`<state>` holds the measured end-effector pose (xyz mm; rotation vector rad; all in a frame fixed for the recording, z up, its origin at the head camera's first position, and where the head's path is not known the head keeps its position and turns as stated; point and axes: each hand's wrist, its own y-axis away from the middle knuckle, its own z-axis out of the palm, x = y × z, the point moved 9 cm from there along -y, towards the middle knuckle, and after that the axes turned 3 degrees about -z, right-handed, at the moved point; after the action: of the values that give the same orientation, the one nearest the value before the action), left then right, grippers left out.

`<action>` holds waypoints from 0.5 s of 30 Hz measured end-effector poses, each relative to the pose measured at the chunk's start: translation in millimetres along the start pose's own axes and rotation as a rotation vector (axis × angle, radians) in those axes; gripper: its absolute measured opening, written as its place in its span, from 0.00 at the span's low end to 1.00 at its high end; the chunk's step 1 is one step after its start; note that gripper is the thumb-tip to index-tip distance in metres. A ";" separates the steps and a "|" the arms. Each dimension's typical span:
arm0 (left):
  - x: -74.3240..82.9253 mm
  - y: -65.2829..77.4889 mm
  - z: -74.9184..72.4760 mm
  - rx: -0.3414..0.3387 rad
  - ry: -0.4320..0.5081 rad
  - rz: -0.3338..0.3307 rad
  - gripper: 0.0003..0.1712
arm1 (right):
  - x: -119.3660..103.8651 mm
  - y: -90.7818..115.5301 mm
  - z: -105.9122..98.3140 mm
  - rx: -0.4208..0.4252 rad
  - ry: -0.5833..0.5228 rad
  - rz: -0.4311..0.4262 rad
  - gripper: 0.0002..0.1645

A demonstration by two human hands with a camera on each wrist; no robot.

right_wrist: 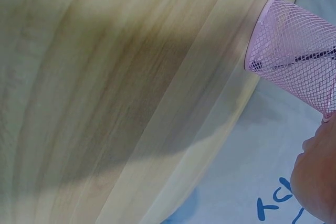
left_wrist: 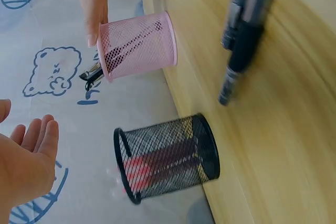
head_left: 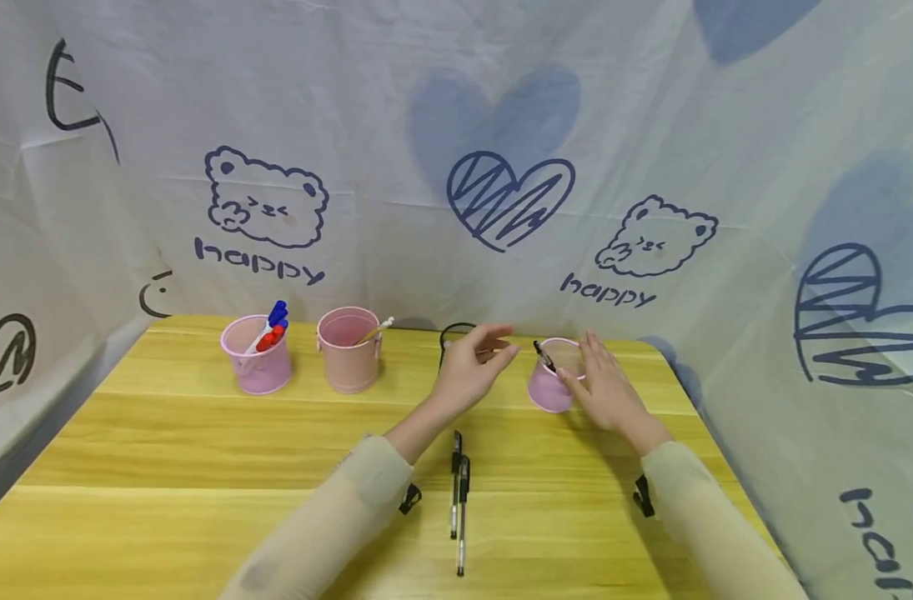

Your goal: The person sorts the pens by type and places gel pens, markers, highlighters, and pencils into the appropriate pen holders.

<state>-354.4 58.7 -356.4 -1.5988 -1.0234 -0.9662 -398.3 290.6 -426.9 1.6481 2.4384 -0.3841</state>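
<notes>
My right hand (head_left: 609, 392) rests at the rim of a pink mesh pen cup (head_left: 549, 392), its fingers extended along the right side and its thumb at the near side. Black pens (left_wrist: 93, 74) lean inside that cup, their ends poking over the rim. My left hand (head_left: 471, 367) holds nothing and hovers left of the pink cup, fingers loosely bent. It partly covers a black mesh pen cup (left_wrist: 168, 161) in the head view; something red shows through that mesh in the left wrist view. Two black-capped gel pens (head_left: 459, 500) lie side by side on the wooden table.
At the back left stand another pink pen cup (head_left: 264, 375) with blue and red markers (head_left: 274, 329), and a pink bucket (head_left: 349, 367) with a thin white-tipped stick (head_left: 377, 329). A printed cloth (head_left: 381, 167) hangs behind the table (head_left: 201, 467).
</notes>
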 end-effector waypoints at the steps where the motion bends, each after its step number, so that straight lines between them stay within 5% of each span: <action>1: 0.0 3.5 -3.6 0.002 -0.006 0.000 0.22 | 0.0 -0.1 0.5 -0.001 0.002 0.000 0.54; 15: -7.5 34.1 -44.4 -0.043 -0.141 0.018 0.21 | -1.1 -0.4 -1.5 -0.003 0.010 -0.004 0.53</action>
<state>-330.0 8.3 -364.1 -1.7287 -1.0878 -0.8785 -398.2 290.0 -425.1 1.6475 2.4488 -0.3735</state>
